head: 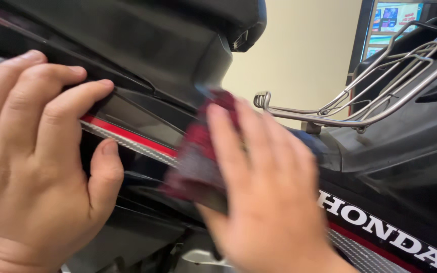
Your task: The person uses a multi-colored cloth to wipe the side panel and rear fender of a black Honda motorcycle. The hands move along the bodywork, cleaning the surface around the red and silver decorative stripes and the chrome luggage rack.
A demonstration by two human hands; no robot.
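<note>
Your left hand clamps the black scooter panel, fingers curled over its upper edge, thumb tucked beneath the red stripe, seemingly to steady it; your right hand, blurred, lies flat with fingers spread, pressing a dark red cloth against the panel just right of the stripe; a metal rack sits beyond, well apart.
</note>
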